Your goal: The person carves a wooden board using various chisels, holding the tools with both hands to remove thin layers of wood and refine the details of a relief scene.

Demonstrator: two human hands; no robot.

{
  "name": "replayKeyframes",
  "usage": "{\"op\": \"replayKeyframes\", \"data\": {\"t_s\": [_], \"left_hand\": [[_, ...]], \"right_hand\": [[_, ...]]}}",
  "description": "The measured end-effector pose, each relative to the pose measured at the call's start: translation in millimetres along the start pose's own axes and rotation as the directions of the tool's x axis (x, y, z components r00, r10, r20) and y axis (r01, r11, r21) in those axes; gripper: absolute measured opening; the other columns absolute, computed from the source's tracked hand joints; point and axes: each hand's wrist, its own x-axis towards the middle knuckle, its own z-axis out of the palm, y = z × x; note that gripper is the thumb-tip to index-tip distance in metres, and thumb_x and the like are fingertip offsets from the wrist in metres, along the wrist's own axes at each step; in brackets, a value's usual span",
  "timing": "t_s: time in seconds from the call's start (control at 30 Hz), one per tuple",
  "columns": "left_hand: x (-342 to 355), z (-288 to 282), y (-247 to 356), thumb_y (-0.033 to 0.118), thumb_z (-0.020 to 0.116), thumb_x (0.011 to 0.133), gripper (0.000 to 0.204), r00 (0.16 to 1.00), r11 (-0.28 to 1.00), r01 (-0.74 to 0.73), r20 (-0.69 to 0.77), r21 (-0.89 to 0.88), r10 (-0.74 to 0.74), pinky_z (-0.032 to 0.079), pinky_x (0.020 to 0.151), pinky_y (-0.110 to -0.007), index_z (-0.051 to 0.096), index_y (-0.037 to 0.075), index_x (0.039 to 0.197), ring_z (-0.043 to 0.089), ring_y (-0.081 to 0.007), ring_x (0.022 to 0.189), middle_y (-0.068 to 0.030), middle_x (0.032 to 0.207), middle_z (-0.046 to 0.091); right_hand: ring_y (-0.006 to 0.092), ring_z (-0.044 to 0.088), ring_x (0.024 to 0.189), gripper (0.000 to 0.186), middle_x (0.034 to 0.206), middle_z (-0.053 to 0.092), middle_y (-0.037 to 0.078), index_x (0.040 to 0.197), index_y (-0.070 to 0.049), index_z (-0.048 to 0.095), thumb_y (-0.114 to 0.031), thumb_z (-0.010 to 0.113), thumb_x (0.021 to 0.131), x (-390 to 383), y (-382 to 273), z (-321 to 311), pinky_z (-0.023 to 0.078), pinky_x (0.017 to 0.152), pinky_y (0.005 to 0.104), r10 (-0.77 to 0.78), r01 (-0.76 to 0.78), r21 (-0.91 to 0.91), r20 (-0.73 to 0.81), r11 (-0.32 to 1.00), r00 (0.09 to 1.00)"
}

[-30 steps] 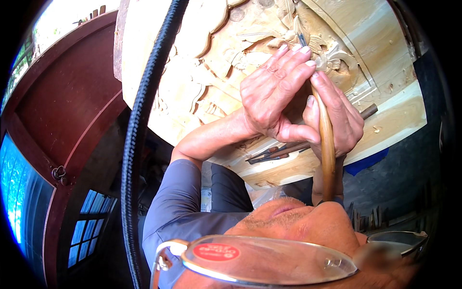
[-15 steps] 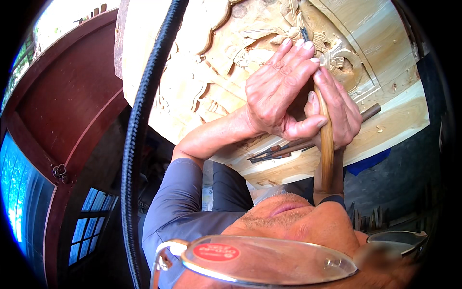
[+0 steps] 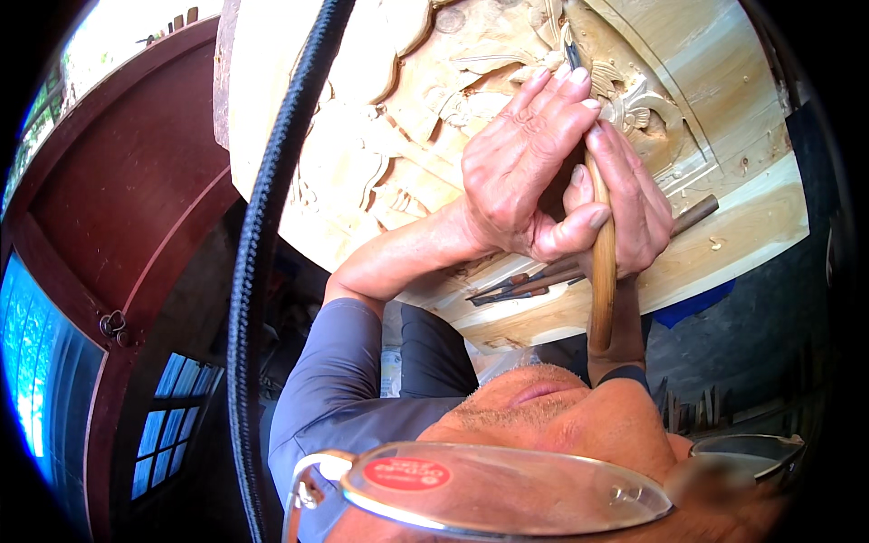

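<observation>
A wood-carving chisel with a long wooden handle slants across a pale carved wood panel. Its dark metal blade meets the leaf and flower relief near the top of the view. My left hand lies over the front of the tool, fingertips beside the blade and thumb against the handle. Wrapped around the handle from the other side is my right hand, its fingers partly hidden. Several more carving tools lie on the wood below my hands. A round wooden handle sticks out beyond my right hand.
A black braided cable runs down the left of the view, in front of everything. Farther left stands a dark red wooden door. Something blue shows below the panel's near right edge. Thin upright pieces stand at lower right.
The chisel has shifted slightly forward, and its handle end has swung a little to the left. Both hands moved slightly with it, keeping their grip.
</observation>
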Motion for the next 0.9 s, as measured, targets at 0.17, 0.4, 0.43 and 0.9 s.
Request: {"op": "replayKeyframes", "data": {"t_s": [0.17,0.4,0.43,0.9], "left_hand": [[2,-2,-4,0.046,0.073,0.098,0.073,1.000,0.999,-0.009,0.017,-0.047,0.010,0.050,0.117,-0.056,0.065,-0.015,0.137,0.068,-0.0455,0.134,-0.0359,0.137,0.069],[2,-6,7,0.058,0.072,0.100,0.072,0.992,0.996,-0.085,0.096,0.028,0.082,0.061,0.104,-0.050,0.073,-0.007,0.130,0.076,-0.0412,0.119,-0.0280,0.127,0.075],[1,-7,8,0.057,0.072,0.101,0.070,0.991,0.997,-0.072,0.116,0.035,0.068,0.062,0.102,-0.050,0.073,-0.007,0.129,0.077,-0.0405,0.118,-0.0273,0.126,0.076],[2,-2,7,0.056,0.075,0.097,0.070,0.987,0.988,-0.101,0.135,0.120,0.085,0.062,0.101,-0.048,0.073,-0.006,0.127,0.078,-0.0396,0.114,-0.0269,0.124,0.077]], "right_hand": [[0.0422,0.081,0.099,0.026,0.108,0.079,0.025,0.121,0.011,0.073,-0.005,0.075,0.100,0,5,8,0.069,0.084,0.0481,-0.029,0.028,-0.012,-0.026,1.000,0.999],[0.0425,0.078,0.113,0.034,0.122,0.076,0.030,0.132,0.010,0.065,-0.013,0.069,0.107,-24,8,-4,0.065,0.099,0.0504,0.170,-0.165,0.064,-0.082,0.984,0.982],[0.0413,0.076,0.116,0.039,0.125,0.075,0.030,0.134,0.011,0.064,-0.019,0.066,0.110,-26,9,-8,0.061,0.105,0.0513,0.227,-0.218,0.111,-0.072,0.970,0.971],[0.0315,0.078,0.110,0.046,0.123,0.078,0.025,0.133,0.012,0.070,-0.022,0.053,0.107,-21,-12,-43,0.062,0.096,0.0407,0.410,-0.421,0.090,0.116,0.903,0.905]]}}
